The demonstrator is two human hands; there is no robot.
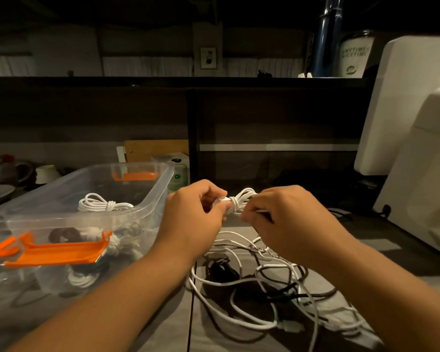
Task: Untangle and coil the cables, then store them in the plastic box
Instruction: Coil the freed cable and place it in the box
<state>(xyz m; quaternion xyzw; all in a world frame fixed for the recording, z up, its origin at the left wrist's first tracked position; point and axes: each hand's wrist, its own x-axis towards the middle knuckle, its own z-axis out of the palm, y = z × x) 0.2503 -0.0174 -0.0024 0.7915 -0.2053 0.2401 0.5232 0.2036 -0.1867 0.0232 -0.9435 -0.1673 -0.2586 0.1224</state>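
Only 2 parts of the person show on each side: a bare hand and a bare forearm. The left hand (196, 212) and the right hand (287, 219) are uncovered. The skin is smooth across the backs, and a row of rounded knuckles (203, 186) stands out on each. 1 short, trimmed thumbnail (225, 206) shows on the left hand. The left forearm (127, 295) and the right forearm (391, 280) are bare from the wrist to the picture's lower edge, and they look broader there through the wide lens. Dim warm light falls on their upper sides, while the undersides lie in shadow.
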